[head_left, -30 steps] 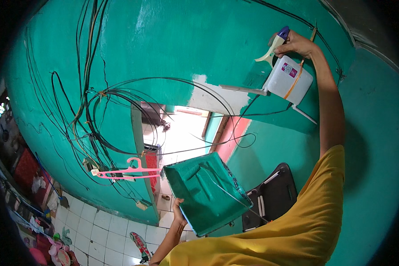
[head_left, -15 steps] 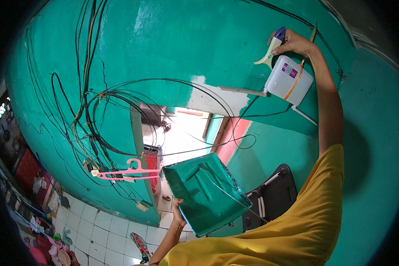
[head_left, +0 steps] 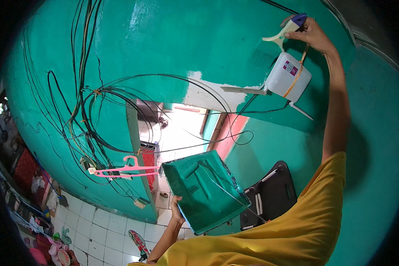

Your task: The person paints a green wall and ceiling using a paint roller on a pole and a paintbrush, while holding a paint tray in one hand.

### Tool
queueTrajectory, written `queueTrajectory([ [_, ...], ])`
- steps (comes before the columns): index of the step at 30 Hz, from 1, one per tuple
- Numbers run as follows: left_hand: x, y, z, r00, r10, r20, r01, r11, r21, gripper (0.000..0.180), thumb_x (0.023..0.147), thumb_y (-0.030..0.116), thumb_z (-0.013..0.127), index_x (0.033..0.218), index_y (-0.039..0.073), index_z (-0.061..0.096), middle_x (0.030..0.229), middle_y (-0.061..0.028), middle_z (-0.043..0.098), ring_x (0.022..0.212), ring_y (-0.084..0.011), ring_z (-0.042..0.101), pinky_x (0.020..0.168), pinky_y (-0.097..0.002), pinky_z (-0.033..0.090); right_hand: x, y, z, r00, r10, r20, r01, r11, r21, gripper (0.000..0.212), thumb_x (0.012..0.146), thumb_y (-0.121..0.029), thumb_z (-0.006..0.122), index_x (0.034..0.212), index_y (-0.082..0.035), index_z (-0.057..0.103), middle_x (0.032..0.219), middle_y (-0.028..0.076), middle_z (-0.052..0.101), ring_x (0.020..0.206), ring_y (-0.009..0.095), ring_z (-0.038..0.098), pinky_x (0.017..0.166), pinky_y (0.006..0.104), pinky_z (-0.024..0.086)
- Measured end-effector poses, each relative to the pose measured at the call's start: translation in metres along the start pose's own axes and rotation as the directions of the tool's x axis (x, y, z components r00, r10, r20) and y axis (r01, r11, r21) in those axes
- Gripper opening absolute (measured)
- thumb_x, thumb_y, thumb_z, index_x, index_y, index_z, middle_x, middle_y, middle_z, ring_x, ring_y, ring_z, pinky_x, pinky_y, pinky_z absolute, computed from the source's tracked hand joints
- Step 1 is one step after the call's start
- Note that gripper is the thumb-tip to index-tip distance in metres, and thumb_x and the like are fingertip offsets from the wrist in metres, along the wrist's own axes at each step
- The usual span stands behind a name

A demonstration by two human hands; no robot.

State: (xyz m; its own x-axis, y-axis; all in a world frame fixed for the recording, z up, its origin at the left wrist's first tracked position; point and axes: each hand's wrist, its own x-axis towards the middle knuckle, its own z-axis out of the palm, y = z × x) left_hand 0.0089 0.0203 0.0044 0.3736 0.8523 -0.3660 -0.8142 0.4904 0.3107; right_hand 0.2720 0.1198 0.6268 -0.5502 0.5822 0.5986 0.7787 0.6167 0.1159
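My left hand grips the near left edge of a rectangular paint tray, coated inside with wet green paint and crossed by a thin wire handle. High on the right, my right hand is closed around what looks like a paintbrush, with a flared cream handle and a purple end. Its bristle end is hard to tell from the green wall. Just below that hand hangs a white router with antennas and an orange strap. A bare white patch shows on the wall left of the router.
Looped black cables hang across the wall and over the doorway. A pink hanger sticks out left of the tray. Behind the tray is a black folding item. Clutter lies on the tiled floor at lower left.
My right hand has moved up and to the right with the paintbrush, above the router. The tray stays nearly in place in my left hand.
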Motion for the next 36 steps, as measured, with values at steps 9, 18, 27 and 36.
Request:
queueTrajectory([
  [9, -0.007, -0.006, 0.004, 0.998, -0.046, 0.033, 0.046, 0.999, -0.009, 0.044, 0.066, 0.032, 0.052, 0.103, 0.007, 0.054, 0.092, -0.0104, 0.058, 0.085, -0.0276, 0.056, 0.079, -0.0425, 0.048, -0.009, -0.028, -0.024, 0.990, -0.060, -0.126, 0.035, 0.981, -0.192, 0.036, 0.074, -0.029, 0.073, 0.102, -0.008, 0.064, 0.089, 0.006, 0.065, 0.080, 0.013, 0.060, 0.070, 0.0278, 0.048],
  [18, -0.003, -0.004, -0.006, 0.996, -0.070, 0.058, 0.071, 0.997, -0.012, 0.050, 0.067, 0.034, 0.051, 0.109, 0.006, 0.052, 0.097, -0.0129, 0.058, 0.088, -0.0293, 0.057, 0.079, -0.0433, 0.048, -0.028, -0.088, -0.032, 0.967, -0.158, -0.199, 0.144, 0.986, -0.084, 0.027, 0.078, -0.015, 0.069, 0.103, -0.006, 0.064, 0.096, 0.003, 0.064, 0.086, 0.009, 0.056, 0.078, 0.0241, 0.045],
  [27, -0.015, -0.001, 0.004, 0.998, -0.047, 0.032, 0.048, 0.998, -0.048, 0.048, 0.066, 0.033, 0.052, 0.105, 0.006, 0.054, 0.095, -0.0119, 0.058, 0.085, -0.0287, 0.056, 0.078, -0.0424, 0.048, -0.018, -0.064, 0.063, 0.979, 0.187, 0.082, -0.192, 0.979, 0.066, 0.032, 0.070, -0.016, 0.074, 0.098, -0.003, 0.064, 0.085, 0.007, 0.066, 0.076, 0.013, 0.061, 0.068, 0.0278, 0.049],
  [36, -0.013, 0.007, -0.004, 0.999, 0.035, 0.038, -0.033, 0.998, -0.044, 0.046, 0.066, 0.032, 0.053, 0.104, 0.006, 0.054, 0.092, -0.0111, 0.058, 0.084, -0.0275, 0.056, 0.078, -0.0418, 0.048, 0.001, -0.035, 0.039, 0.983, 0.021, -0.180, -0.043, 0.992, -0.118, 0.035, 0.072, -0.028, 0.074, 0.098, -0.006, 0.066, 0.086, 0.008, 0.067, 0.077, 0.016, 0.062, 0.070, 0.0307, 0.049],
])
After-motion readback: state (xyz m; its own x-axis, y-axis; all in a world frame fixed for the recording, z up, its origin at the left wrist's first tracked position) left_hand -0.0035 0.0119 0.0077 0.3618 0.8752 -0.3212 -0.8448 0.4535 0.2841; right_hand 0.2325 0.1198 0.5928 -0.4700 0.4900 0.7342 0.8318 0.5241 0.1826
